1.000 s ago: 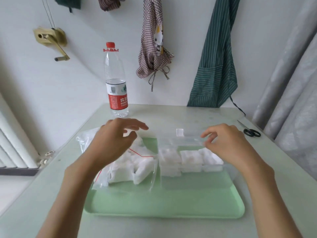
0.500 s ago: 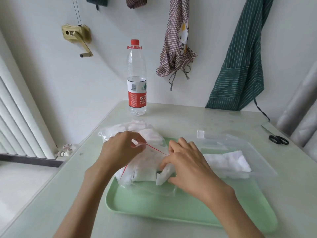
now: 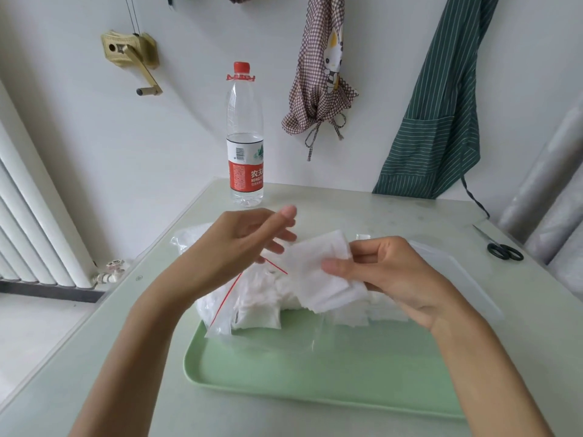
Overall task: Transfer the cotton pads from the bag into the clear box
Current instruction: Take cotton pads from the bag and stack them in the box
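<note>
Cotton pads [image 3: 318,279] are crossing from the bag [image 3: 249,304] toward the clear box [image 3: 454,279] on the green tray [image 3: 315,373]: your right hand [image 3: 388,279] is pinching a small stack, your left hand [image 3: 243,244] is hovering relaxed and empty above the bag's mouth. You are doing well to keep the stack flat and lower it squarely beside those already boxed. Counted: one bag, one box, one tray, one bottle [image 3: 244,137], one pair of scissors [image 3: 501,249]; the pads are too many to count.
</note>
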Action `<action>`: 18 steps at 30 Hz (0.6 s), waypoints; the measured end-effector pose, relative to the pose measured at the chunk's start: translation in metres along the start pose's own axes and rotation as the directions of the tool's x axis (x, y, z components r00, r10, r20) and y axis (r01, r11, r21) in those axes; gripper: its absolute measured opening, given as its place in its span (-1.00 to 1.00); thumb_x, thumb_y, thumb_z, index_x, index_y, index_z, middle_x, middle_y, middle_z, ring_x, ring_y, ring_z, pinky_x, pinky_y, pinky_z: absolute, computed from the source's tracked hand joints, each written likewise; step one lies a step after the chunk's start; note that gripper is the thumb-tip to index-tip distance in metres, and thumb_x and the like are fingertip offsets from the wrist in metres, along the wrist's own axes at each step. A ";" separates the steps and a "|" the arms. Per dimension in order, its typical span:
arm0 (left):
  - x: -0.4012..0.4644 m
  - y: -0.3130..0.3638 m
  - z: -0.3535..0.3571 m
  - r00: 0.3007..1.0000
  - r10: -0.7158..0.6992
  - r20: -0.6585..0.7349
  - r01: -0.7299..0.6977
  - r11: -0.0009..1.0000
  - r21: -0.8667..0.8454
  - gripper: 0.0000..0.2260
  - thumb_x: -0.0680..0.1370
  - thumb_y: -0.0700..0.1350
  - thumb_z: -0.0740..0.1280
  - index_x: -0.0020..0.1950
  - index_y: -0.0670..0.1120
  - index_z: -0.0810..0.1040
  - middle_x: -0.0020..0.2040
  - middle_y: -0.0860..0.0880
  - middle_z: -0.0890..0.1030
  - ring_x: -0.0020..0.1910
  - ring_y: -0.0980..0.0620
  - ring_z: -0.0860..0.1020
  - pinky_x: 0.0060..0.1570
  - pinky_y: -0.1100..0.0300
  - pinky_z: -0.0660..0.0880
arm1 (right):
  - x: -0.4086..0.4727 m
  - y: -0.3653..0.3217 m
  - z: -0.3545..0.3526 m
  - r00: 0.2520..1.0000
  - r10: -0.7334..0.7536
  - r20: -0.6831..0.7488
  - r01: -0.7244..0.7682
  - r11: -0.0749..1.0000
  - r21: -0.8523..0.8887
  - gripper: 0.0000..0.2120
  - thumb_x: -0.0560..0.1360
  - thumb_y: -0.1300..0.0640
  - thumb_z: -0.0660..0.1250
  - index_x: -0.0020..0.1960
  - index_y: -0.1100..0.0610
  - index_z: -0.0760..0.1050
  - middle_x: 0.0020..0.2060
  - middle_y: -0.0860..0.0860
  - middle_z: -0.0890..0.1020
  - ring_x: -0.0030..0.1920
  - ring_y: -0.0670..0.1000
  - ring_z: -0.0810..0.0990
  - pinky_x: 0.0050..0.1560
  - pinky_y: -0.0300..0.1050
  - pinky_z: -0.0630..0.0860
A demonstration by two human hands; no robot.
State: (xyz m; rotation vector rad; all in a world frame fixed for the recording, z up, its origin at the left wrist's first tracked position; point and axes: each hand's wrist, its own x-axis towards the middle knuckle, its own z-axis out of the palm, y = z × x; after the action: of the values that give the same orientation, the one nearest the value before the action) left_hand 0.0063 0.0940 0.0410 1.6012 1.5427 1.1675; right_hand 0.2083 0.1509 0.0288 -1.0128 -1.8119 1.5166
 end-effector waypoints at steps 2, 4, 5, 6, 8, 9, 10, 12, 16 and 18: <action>-0.001 0.001 0.007 0.995 0.000 0.095 -0.002 1.000 0.018 -0.65 0.36 0.23 0.28 -0.01 0.06 0.64 -0.14 0.19 0.69 -0.18 0.27 0.62 -0.25 0.40 0.51 | 0.000 0.000 -0.003 0.998 0.051 0.037 -0.050 0.999 -0.019 -0.65 0.17 0.04 0.50 -0.08 0.14 0.67 -0.16 0.03 0.72 -0.11 -0.04 0.69 -0.06 -0.25 0.58; 0.001 -0.001 0.015 0.987 -0.001 0.162 -0.001 1.000 0.017 -0.79 0.40 0.09 0.39 -0.06 0.02 0.66 -0.17 0.15 0.70 -0.18 0.27 0.63 -0.27 0.46 0.46 | -0.001 0.001 -0.007 0.996 0.074 0.043 -0.072 0.996 -0.049 -0.67 0.18 0.05 0.50 -0.07 0.12 0.67 -0.17 0.03 0.72 -0.13 -0.06 0.69 -0.09 -0.28 0.58; 0.002 -0.003 0.018 0.985 -0.009 0.171 0.009 1.000 0.000 -0.85 0.42 0.02 0.42 -0.08 -0.01 0.67 -0.19 0.13 0.70 -0.19 0.26 0.64 -0.27 0.48 0.44 | -0.001 0.002 -0.010 0.996 0.075 0.038 -0.072 0.995 -0.070 -0.67 0.20 0.04 0.50 -0.06 0.12 0.67 -0.18 0.03 0.72 -0.14 -0.07 0.68 -0.10 -0.29 0.57; 0.003 -0.005 0.021 0.987 -0.018 0.161 0.020 1.000 -0.014 -0.90 0.44 -0.04 0.43 -0.10 -0.03 0.67 -0.20 0.10 0.70 -0.21 0.25 0.64 -0.27 0.48 0.44 | -0.001 0.002 -0.012 0.997 0.076 0.026 -0.074 0.994 -0.080 -0.68 0.22 0.04 0.50 -0.04 0.12 0.67 -0.17 0.03 0.72 -0.15 -0.08 0.68 -0.13 -0.30 0.57; 0.007 -0.010 0.027 0.996 -0.018 0.093 0.020 0.999 -0.027 -0.90 0.45 -0.06 0.43 -0.11 -0.05 0.68 -0.22 0.07 0.71 -0.25 0.21 0.63 -0.29 0.42 0.47 | -0.001 0.003 -0.016 0.997 0.071 -0.014 -0.071 0.997 -0.043 -0.73 0.32 0.09 0.48 0.01 0.12 0.65 -0.16 0.02 0.72 -0.16 -0.09 0.68 -0.22 -0.32 0.55; 0.009 -0.011 0.032 0.999 -0.009 0.046 0.011 0.999 -0.033 -0.89 0.45 -0.05 0.42 -0.10 -0.06 0.68 -0.22 0.05 0.70 -0.26 0.20 0.63 -0.29 0.39 0.48 | -0.001 0.004 -0.017 0.997 0.064 -0.033 -0.064 0.998 -0.014 -0.77 0.38 0.12 0.46 0.03 0.13 0.65 -0.15 0.01 0.72 -0.16 -0.10 0.68 -0.24 -0.32 0.55; 0.011 -0.012 0.038 1.000 0.005 -0.003 -0.006 0.999 -0.040 -0.88 0.45 -0.04 0.42 -0.10 -0.07 0.68 -0.22 0.05 0.70 -0.27 0.19 0.62 -0.29 0.37 0.48 | 0.000 0.004 -0.017 0.998 0.055 -0.044 -0.055 0.998 -0.002 -0.79 0.42 0.13 0.43 0.04 0.13 0.64 -0.14 0.00 0.72 -0.14 -0.09 0.68 -0.23 -0.32 0.55; 0.013 -0.012 0.050 0.995 0.034 -0.094 -0.040 0.997 -0.059 -0.90 0.45 -0.04 0.43 -0.12 -0.05 0.68 -0.24 0.06 0.70 -0.29 0.20 0.62 -0.32 0.38 0.46 | 0.001 0.005 -0.018 0.998 0.026 -0.064 -0.030 0.998 -0.063 -0.81 0.48 0.10 0.38 0.07 0.09 0.63 -0.09 0.00 0.71 -0.05 -0.04 0.68 -0.08 -0.22 0.58; 0.015 -0.012 0.073 0.967 0.046 -0.252 -0.075 0.992 -0.104 -0.96 0.46 -0.05 0.43 -0.18 0.03 0.66 -0.32 0.10 0.67 -0.37 0.20 0.61 -0.38 0.34 0.47 | 0.000 0.005 -0.023 0.998 -0.020 -0.054 0.015 0.995 -0.097 -0.79 0.52 0.15 0.33 0.14 0.05 0.57 0.03 0.01 0.68 0.08 0.02 0.64 0.14 -0.06 0.52; 0.016 -0.014 0.081 0.953 0.040 -0.301 -0.076 0.991 -0.110 -0.95 0.47 -0.04 0.43 -0.18 0.04 0.65 -0.32 0.12 0.67 -0.38 0.19 0.62 -0.34 0.28 0.53 | 0.001 0.006 -0.025 0.995 -0.028 -0.098 0.022 0.998 -0.061 -0.74 0.48 0.21 0.37 0.13 -0.01 0.52 0.04 0.01 0.67 0.05 0.00 0.64 0.08 -0.10 0.54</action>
State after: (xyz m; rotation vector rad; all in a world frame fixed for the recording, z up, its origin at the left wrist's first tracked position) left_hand 0.0718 0.1232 -0.0021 1.4483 1.5818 1.5641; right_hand 0.2295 0.1661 0.0280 -1.0708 -1.8035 1.3805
